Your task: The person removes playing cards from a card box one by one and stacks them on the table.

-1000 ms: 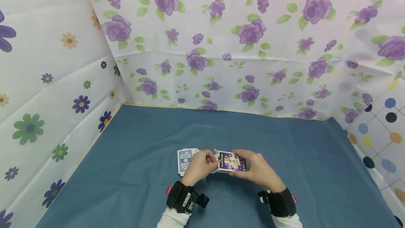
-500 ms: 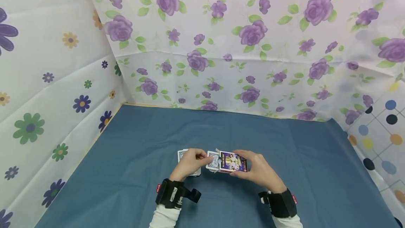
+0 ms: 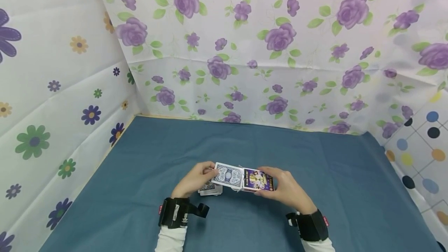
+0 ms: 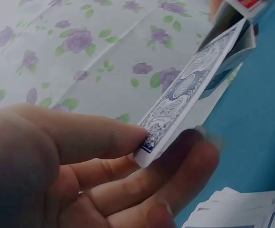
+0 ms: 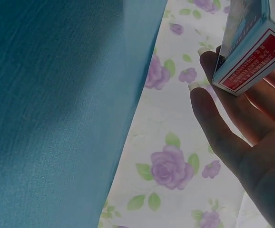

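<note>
Between thumb and fingers, my left hand (image 3: 193,178) pinches the outer end of blue-patterned playing cards (image 3: 228,175). They stick out of the open end of a purple card box (image 3: 258,179), most of their length showing. My right hand (image 3: 289,189) grips the box at its far right end, thumb and fingers on opposite edges. In the left wrist view the cards (image 4: 187,90) are a thin packet, tilted, with their inner end at the box's mouth. Below the left hand, a loose pile of playing cards (image 3: 210,190) lies on the cloth, partly hidden by that hand.
A blue cloth (image 3: 168,143) covers the table. Behind it hangs a white sheet with purple roses (image 3: 217,67). Other patterned sheets close off the left side (image 3: 52,127) and the right side (image 3: 420,158). Black camera straps sit on both wrists.
My left hand has moved left, away from the box, and the cards have slid out of it with the hand. The right hand and the box have hardly moved.
</note>
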{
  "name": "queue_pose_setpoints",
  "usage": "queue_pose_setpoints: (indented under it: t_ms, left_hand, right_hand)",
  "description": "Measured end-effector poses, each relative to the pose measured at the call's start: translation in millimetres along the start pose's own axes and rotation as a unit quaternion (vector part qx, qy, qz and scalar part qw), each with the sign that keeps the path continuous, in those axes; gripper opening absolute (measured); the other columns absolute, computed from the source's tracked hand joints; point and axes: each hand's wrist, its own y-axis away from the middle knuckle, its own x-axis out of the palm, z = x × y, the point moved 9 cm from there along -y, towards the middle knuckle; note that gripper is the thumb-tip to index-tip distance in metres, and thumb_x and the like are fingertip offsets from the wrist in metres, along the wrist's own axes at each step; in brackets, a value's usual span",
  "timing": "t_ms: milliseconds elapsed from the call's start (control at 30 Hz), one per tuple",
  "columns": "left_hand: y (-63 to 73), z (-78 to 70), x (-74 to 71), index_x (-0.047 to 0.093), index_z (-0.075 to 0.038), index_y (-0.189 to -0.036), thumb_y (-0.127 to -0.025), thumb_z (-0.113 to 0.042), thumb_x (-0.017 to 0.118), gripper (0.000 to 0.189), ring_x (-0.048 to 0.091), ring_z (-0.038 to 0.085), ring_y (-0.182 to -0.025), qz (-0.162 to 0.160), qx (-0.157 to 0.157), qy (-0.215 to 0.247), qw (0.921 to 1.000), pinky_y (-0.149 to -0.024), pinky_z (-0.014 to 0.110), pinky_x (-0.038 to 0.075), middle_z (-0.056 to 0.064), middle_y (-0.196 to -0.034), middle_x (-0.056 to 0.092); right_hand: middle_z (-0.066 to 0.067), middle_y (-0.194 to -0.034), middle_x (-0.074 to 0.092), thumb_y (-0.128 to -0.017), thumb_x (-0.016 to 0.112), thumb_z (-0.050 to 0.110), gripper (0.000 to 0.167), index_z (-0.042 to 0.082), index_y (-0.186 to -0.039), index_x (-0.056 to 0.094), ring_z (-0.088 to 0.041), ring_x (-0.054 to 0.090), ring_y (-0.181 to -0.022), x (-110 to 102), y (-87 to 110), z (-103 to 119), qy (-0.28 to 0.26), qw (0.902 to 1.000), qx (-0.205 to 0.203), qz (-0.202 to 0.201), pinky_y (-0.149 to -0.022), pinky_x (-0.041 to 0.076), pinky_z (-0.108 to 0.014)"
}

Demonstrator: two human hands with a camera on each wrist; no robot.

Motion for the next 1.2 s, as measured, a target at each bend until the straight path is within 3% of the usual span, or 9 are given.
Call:
queue_pose_setpoints:
  t_ms: [100, 267, 367, 567, 767, 933, 1200]
  left_hand:
    - [1.2, 2.1, -2.7, 0.055, 0.006, -0.112, -0.102, -0.013, 0.048, 0.023, 0.046, 0.017, -0.061, 0.014, 0.0, 0.015, 0.9998, -0.054, 0.025, 0.032, 0.016, -0.082, 0.066]
    - [4.7, 6.3, -10.2, 0.051, 0.006, -0.123, -0.103, -0.011, 0.044, 0.027, 0.065, 0.028, -0.077, 0.024, 0.005, 0.026, 0.9994, -0.063, 0.029, 0.042, 0.028, -0.097, 0.069]
    - [7.3, 9.9, -17.3, 0.047, 0.007, -0.13, -0.102, -0.008, 0.044, 0.032, 0.064, 0.031, -0.082, 0.016, 0.009, 0.023, 0.9996, -0.071, 0.034, 0.047, 0.028, -0.1, 0.068]
    - [12.4, 20.1, -35.6, 0.042, 0.007, -0.139, -0.101, -0.005, 0.046, 0.04, 0.059, 0.023, -0.08, -0.021, 0.01, 0.011, 0.9997, -0.072, 0.035, 0.046, 0.021, -0.095, 0.066]
    - [11.3, 34.5, -49.4, 0.054, 0.007, -0.132, -0.099, -0.006, 0.051, 0.035, 0.054, 0.017, -0.073, -0.089, -0.016, -0.003, 0.9959, -0.068, 0.031, 0.044, 0.015, -0.092, 0.064]
    - [11.9, 49.2, -57.7, 0.063, 0.004, -0.122, -0.095, -0.005, 0.059, 0.029, 0.056, 0.017, -0.073, -0.168, -0.057, -0.037, 0.9834, -0.068, 0.032, 0.044, 0.017, -0.092, 0.068]
    - [14.7, 59.5, -63.3, 0.066, 0.001, -0.117, -0.087, -0.01, 0.071, 0.032, 0.061, 0.024, -0.07, -0.27, -0.091, -0.11, 0.9521, -0.065, 0.038, 0.047, 0.018, -0.083, 0.068]
  right_hand:
    - [-0.009, -0.127, 0.064, -0.078, 0.077, 0.049, 0.07, 0.009, -0.132, 0.059, -0.02, 0.063, -0.107, 1, -0.5, 0, 0.0, 1.0, 0.002, 0.001, -0.081, 0.052, -0.04]
    - [-0.009, -0.127, 0.064, -0.078, 0.077, 0.048, 0.07, 0.008, -0.132, 0.059, -0.019, 0.063, -0.107, 2, -1.0, 0, 0.0, 1.0, 0.005, 0.005, -0.082, 0.052, -0.041]
    - [-0.009, -0.127, 0.064, -0.078, 0.077, 0.048, 0.07, 0.008, -0.132, 0.059, -0.019, 0.063, -0.107, 3, -1.1, 0, -0.002, 1.0, 0.006, 0.007, -0.082, 0.052, -0.04]
    - [-0.009, -0.128, 0.064, -0.078, 0.077, 0.05, 0.07, 0.011, -0.133, 0.059, -0.02, 0.063, -0.109, 6, -1.4, -2, -0.003, 0.9999, 0.008, 0.011, -0.083, 0.052, -0.041]
    - [-0.009, -0.127, 0.065, -0.077, 0.077, 0.05, 0.07, 0.01, -0.132, 0.059, -0.02, 0.064, -0.109, 6, -2.1, -1, 0.008, 0.9999, 0.0, 0.006, -0.083, 0.052, -0.039]
    - [-0.008, -0.126, 0.065, -0.077, 0.077, 0.049, 0.07, 0.009, -0.132, 0.059, -0.019, 0.064, -0.108, 7, -2.3, -1, 0.011, 0.9999, -0.003, 0.006, -0.083, 0.052, -0.037]
    - [-0.009, -0.127, 0.065, -0.077, 0.077, 0.05, 0.073, 0.006, -0.132, 0.059, -0.02, 0.063, -0.108, 9, -2.5, -2, 0.0, 0.9999, 0.006, 0.011, -0.083, 0.052, -0.04]
